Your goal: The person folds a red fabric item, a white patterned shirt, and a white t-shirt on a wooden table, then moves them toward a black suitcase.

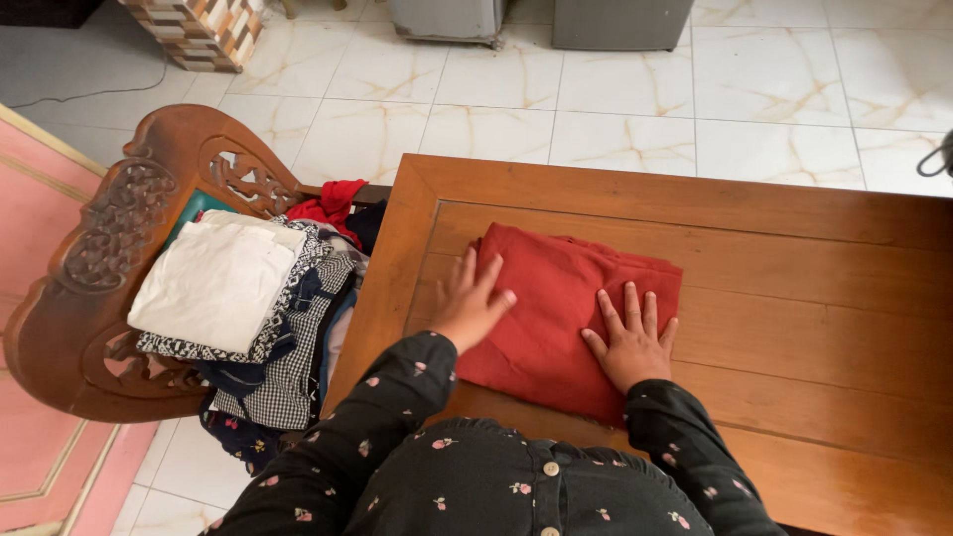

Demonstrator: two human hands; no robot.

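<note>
While both palms press down flat, the folded rust-red cotton garment (pixel 556 298) lies directly under them on the brown wooden table (pixel 814 298). Left hand (pixel 472 308) rests open, fingers spread, on the cloth's near-left edge; right hand (pixel 632 342) lies open on its near-right part, gripping nothing. The garment's long axis runs away from the hands, slightly rightward. Left of the left hand, a carved wooden chair (pixel 109 258) carries a stack of folded clothes (pixel 238 298).

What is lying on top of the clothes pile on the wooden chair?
A folded white garment lies on top of the clothes pile on the wooden chair. It covers most patterned pieces below, so only their edges show.
</note>
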